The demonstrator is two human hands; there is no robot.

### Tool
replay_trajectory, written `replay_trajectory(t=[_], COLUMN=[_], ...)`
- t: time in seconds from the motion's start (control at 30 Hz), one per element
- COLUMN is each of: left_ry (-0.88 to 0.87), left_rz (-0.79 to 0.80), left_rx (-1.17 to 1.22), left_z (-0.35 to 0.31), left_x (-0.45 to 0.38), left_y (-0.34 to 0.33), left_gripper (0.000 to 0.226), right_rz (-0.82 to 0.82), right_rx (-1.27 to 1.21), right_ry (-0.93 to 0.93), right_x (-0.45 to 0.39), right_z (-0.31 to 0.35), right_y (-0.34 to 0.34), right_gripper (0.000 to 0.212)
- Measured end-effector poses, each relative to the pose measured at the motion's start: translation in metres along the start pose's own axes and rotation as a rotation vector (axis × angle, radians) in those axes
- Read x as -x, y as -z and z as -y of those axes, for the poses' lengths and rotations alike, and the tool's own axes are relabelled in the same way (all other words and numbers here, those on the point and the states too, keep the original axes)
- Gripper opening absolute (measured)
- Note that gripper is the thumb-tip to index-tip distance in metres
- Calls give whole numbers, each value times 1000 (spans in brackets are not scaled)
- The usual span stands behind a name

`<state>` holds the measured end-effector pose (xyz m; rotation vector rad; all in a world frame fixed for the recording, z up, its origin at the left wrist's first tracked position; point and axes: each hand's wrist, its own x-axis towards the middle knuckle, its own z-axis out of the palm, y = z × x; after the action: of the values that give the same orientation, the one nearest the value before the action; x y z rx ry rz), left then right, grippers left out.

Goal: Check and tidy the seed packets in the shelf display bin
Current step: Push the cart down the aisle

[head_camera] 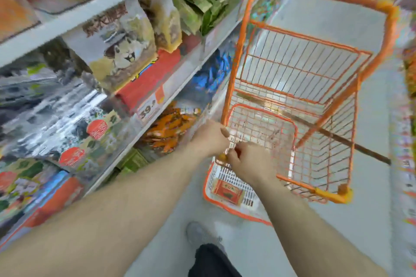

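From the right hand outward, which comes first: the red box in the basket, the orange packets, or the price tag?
1. Red box, just below the right hand, in the white basket.
2. Orange packets, to the left on the lower shelf.
3. Price tag, farther up-left on the shelf edge.

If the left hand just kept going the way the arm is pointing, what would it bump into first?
Most likely the orange wire cart. The left hand already sits at the cart's near left corner, beside the right hand, with the wire mesh just beyond its knuckles. The picture is blurred, so whether it already touches the frame is unclear.
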<state>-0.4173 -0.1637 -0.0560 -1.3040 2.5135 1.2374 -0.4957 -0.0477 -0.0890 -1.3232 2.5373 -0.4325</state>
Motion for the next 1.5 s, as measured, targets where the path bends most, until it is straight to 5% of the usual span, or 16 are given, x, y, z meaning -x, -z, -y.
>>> replay_trajectory(t=[0.3,0.43,0.63,0.73,0.87,1.07,1.23,1.37,1.5], left_ry=[61,98,102,21,-67,-267,-391,-527,-586], left_rz=[319,440,597,553,217,-130,-241,-81,-11], left_rx=[183,203,259,255,326,26,-336,-958,-1128], left_z=[-86,-124,-188,-218,-249,-274,-288,-294,-298], left_x=[-38,-68,-108,-129,-186,-292,-399,-458,-486], left_y=[-53,-78,-87,-69,-9,96,163,203,215], left_gripper=[45,53,42,34,31,31,41,58,46], right_rz=[261,325,391,259,97,-42,-116,-47,52], right_rx=[34,79,44,-135,-324,-375,-487,-167,66], right_ry=[-95,-121,-245,-313,-310,-255,-384,-483,-297], right_x=[-45,-67,-101,-122,-175,-297,-402,-461,-489], right_z=[-115,-168,-212,-207,-171,-108,-77,-61,-60], right_y=[70,98,140,165,201,240,254,249,236], right_gripper=[29,45,39,19,7,42,63,40,14])
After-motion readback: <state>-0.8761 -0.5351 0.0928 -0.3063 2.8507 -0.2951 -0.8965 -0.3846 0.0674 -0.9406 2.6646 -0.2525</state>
